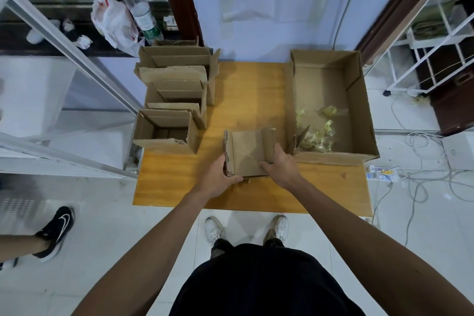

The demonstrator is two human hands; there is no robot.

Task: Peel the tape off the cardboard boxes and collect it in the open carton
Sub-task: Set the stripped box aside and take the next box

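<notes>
A small cardboard box [250, 152] sits near the front middle of the wooden table [246, 95], its top flaps folded in. My left hand [218, 178] grips its near left corner. My right hand [280, 165] holds its right side, thumb lying across the top. To the right stands the large open carton [359, 110], with several crumpled wads of clear tape [318, 133] on its floor. A small strip of tape shows at the box's far right corner.
Several open cardboard boxes [177, 92] are stacked along the table's left edge. A plastic bottle [139, 7] and a white bag [112, 23] sit behind them. Cables [420, 161] trail on the floor at right. Another person's shoe [55, 232] stands at left.
</notes>
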